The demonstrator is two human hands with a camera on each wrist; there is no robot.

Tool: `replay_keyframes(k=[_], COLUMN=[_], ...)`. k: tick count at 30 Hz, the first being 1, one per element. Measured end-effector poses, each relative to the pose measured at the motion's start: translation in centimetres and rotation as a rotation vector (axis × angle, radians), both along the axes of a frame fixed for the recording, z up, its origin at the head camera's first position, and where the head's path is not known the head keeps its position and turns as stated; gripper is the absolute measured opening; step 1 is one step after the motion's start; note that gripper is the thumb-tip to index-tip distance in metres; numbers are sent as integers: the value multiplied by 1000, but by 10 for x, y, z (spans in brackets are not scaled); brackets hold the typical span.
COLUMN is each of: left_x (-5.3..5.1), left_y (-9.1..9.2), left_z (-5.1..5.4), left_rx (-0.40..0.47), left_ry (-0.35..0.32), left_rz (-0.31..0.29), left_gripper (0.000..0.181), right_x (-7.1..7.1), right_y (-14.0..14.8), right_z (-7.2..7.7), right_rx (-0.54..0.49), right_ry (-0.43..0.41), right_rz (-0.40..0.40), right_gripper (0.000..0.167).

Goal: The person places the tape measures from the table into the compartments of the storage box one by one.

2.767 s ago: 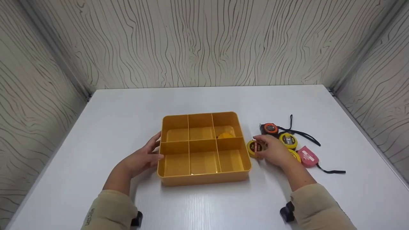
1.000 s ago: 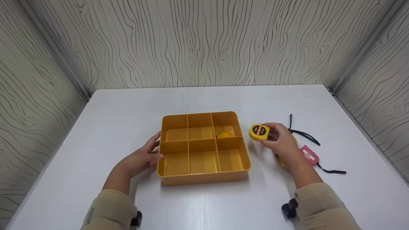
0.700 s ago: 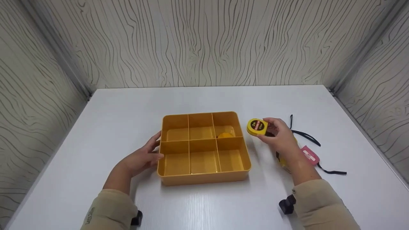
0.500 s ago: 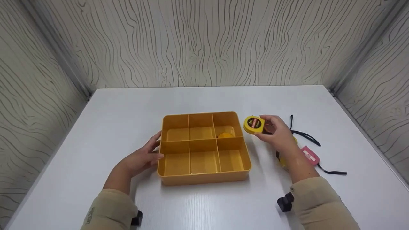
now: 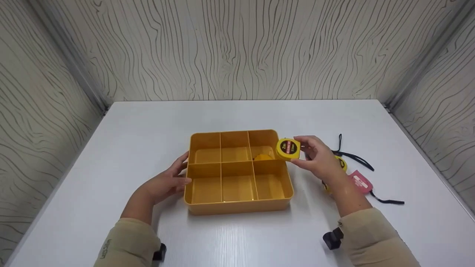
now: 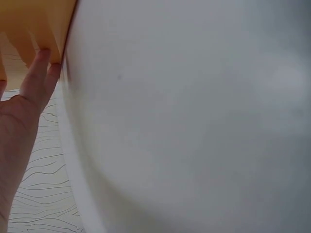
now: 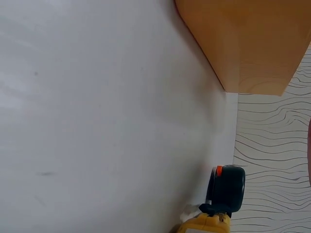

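Observation:
My right hand (image 5: 319,157) pinches a yellow 2m tape measure (image 5: 288,149) between thumb and fingers, just over the right rim of a yellow six-compartment box (image 5: 239,208). Another yellow tape measure (image 5: 262,157) lies in the back right compartment, directly beside the held one. My left hand (image 5: 161,185) rests against the box's left side, fingers extended. In the left wrist view, fingertips of the left hand (image 6: 24,114) touch the box wall (image 6: 29,24). The right wrist view does not show the held tape measure.
Right of the box lie a pink tape measure (image 5: 360,182), a yellow one (image 5: 342,163) and another yellow one (image 5: 326,187), partly behind the right arm. A black tape measure with orange (image 7: 229,187) appears in the right wrist view. Patterned panels (image 5: 237,52) enclose the table.
My right hand took up the yellow tape measure from beside the box, lifted it and carried it left to the box's right rim. My left hand stayed put.

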State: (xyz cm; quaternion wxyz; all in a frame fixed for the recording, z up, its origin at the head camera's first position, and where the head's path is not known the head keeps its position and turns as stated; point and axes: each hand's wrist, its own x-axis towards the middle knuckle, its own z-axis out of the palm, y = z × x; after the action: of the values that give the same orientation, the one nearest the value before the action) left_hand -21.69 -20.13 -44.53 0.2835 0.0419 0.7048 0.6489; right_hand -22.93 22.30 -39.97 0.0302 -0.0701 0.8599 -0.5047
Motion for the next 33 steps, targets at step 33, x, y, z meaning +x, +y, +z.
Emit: replay_keyframes(k=[33], left_x=[-2], left_y=[-1], left_z=[-4], left_rx=[49], left_ry=[-5], left_rz=[-13], left_gripper=[94], right_x=[28], right_y=[-30], right_z=[-32], right_rx=[16], right_ry=[76], right_rz=[195], right_gripper=[61])
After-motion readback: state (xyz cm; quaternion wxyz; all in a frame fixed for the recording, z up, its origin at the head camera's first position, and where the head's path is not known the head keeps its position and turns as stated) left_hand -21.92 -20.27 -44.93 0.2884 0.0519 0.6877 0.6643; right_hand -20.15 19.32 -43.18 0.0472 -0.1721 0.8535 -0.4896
